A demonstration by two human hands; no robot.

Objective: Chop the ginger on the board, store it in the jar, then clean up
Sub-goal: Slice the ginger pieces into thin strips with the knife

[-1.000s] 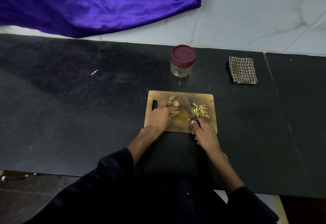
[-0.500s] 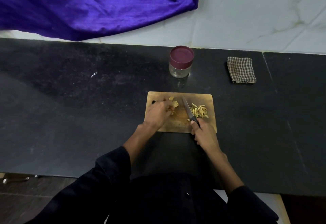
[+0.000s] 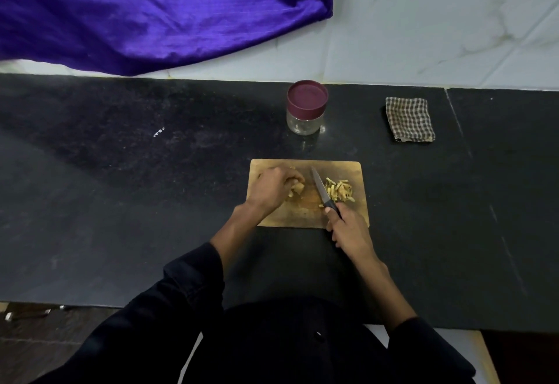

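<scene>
Gripping the black handle of the knife (image 3: 321,190), the right hand (image 3: 349,230) has its fingers wrapped firmly around it at the near edge of the wooden board (image 3: 302,217), and the blade angles away across the middle of the board, its tip pointing toward the far side. On the blade's right sits a loose heap of chopped ginger (image 3: 339,189), pale yellow strips piled toward the board's right half. Over on the left, the left hand (image 3: 273,188) is curled down over the uncut ginger (image 3: 298,187), fingers bent round it and pinning it to the wood; only a pale lump peeks out by the fingertips, just beside the blade. Whether the knife edge is touching that lump, I can't make out from here.

Beyond the board, toward the wall, the jar (image 3: 306,107) stands upright on the dark countertop (image 3: 151,202), clear glass with its maroon lid on. Well off to the right of it lies a folded checked cloth (image 3: 410,119), flat on the counter. Dark sleeves cover both forearms up to a point short of the wrists. A purple fabric (image 3: 151,11) hangs over the pale marbled wall (image 3: 438,21) at the back left, its lower fold drooping toward the counter's rear edge.
</scene>
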